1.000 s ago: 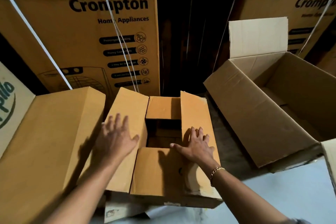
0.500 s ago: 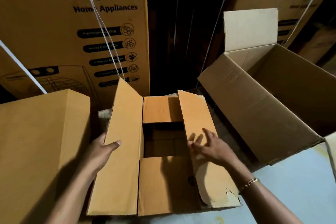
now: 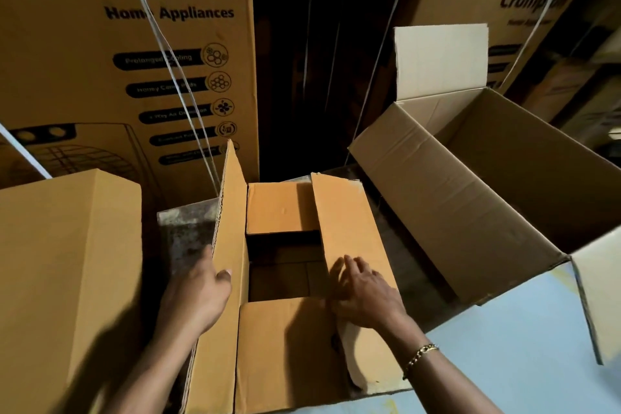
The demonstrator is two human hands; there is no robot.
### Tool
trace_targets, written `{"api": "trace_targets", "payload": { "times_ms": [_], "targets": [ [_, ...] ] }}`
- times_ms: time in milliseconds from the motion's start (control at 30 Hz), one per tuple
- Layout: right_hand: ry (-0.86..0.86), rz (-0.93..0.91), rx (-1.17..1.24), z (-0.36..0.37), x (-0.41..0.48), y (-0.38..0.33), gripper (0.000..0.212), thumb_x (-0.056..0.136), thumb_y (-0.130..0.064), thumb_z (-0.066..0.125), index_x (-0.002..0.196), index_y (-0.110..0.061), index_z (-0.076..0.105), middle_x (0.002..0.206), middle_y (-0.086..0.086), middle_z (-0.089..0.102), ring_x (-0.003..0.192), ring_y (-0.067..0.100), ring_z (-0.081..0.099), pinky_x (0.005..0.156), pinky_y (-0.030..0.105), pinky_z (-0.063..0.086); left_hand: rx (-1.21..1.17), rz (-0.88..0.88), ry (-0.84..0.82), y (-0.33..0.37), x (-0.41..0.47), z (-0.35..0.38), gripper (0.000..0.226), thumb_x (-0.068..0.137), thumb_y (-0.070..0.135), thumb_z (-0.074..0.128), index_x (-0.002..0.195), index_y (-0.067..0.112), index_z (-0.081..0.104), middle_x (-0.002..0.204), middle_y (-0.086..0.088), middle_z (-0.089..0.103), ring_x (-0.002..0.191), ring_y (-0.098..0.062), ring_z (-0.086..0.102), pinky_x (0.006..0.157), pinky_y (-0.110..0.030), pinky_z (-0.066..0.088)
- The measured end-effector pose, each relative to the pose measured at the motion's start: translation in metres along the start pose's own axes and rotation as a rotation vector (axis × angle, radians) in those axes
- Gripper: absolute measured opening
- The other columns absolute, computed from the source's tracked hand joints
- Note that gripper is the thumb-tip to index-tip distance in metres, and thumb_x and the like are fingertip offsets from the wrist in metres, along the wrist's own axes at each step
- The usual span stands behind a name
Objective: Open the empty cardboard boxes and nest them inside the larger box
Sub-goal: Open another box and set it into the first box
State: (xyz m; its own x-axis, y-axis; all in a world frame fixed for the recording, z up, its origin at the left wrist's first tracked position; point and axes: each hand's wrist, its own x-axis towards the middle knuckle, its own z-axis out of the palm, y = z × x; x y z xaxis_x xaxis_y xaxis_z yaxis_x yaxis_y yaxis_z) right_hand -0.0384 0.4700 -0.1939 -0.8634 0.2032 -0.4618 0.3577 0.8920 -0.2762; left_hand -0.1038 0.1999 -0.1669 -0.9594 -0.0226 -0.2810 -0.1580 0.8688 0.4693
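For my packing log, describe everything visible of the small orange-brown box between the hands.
The small cardboard box is orange-brown corrugated board, top partly open. Its left flap stands nearly vertical, gripped by the left hand; the right hand rests on the lower right flap, torn at its near corner. Both short flaps lie inward around a dark opening. It sits between a closed box and the large open box.

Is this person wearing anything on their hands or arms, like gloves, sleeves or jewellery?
No gloves or sleeves show: the left hand and right hand are bare. A gold-coloured chain bracelet circles the right wrist. I see no rings or watch.
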Motion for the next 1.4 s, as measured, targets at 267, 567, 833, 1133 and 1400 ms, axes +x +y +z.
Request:
{"api": "trace_targets", "payload": {
  "times_ms": [267, 567, 833, 1133, 1400],
  "targets": [
    [0.018, 0.026, 0.122, -0.026, -0.003, 0.063, 0.082, 0.090, -0.070, 0.045, 0.158, -0.034, 0.018, 0.163, 0.003, 0.029, 0.132, 0.025, 0.052, 0.102, 0.045, 0.051, 0.011, -0.048, 0.059, 0.005, -0.007, -0.001, 0.061, 0.100, 0.039, 0.051, 0.154, 0.018, 0.032, 0.144, -0.014, 0.053, 0.128, -0.038, 0.052, 0.102, -0.044, 0.045],
    [-0.021, -0.145, -0.073, -0.025, 0.002, 0.050, 0.113, 0.080, -0.063, 0.066, 0.159, -0.027, -0.006, 0.169, 0.008, -0.003, 0.151, 0.042, 0.015, 0.108, 0.053, 0.041, 0.316, -0.023, 0.177, 0.077, -0.037, 0.034, 0.044, 0.100, 0.032, 0.048, 0.141, 0.020, 0.041, 0.111, -0.009, 0.067, 0.099, -0.030, 0.064, 0.070, -0.033, 0.043],
    [-0.021, -0.309, -0.097, -0.021, -0.005, 0.045, 0.116, 0.078, -0.083, 0.049, 0.159, -0.024, -0.011, 0.166, 0.008, -0.018, 0.151, 0.045, -0.007, 0.112, 0.069, 0.024, 0.435, -0.104, 0.221, 0.119, -0.057, 0.056, 0.053, 0.100, 0.029, 0.047, 0.151, 0.022, 0.034, 0.126, -0.010, 0.063, 0.112, -0.030, 0.062, 0.082, -0.034, 0.048],
    [-0.073, -0.237, 0.130, -0.038, -0.021, 0.048, 0.095, 0.090, -0.062, 0.048, 0.160, -0.027, -0.007, 0.169, 0.006, -0.005, 0.152, 0.039, 0.015, 0.116, 0.050, 0.031, 0.299, -0.083, 0.255, 0.089, -0.046, 0.047, 0.049, 0.097, 0.030, 0.053, 0.144, 0.018, 0.048, 0.112, -0.009, 0.070, 0.096, -0.028, 0.067, 0.081, -0.036, 0.056],
    [-0.074, -0.083, 0.296, -0.085, -0.045, 0.089, 0.079, 0.092, -0.052, 0.051, 0.159, -0.030, 0.017, 0.149, 0.013, 0.050, 0.121, 0.028, 0.055, 0.093, 0.032, 0.044, 0.130, -0.090, 0.113, 0.055, -0.036, 0.017, 0.055, 0.099, 0.046, 0.050, 0.146, 0.018, 0.045, 0.141, -0.012, 0.056, 0.125, -0.036, 0.055, 0.094, -0.038, 0.046]
  ]
}}
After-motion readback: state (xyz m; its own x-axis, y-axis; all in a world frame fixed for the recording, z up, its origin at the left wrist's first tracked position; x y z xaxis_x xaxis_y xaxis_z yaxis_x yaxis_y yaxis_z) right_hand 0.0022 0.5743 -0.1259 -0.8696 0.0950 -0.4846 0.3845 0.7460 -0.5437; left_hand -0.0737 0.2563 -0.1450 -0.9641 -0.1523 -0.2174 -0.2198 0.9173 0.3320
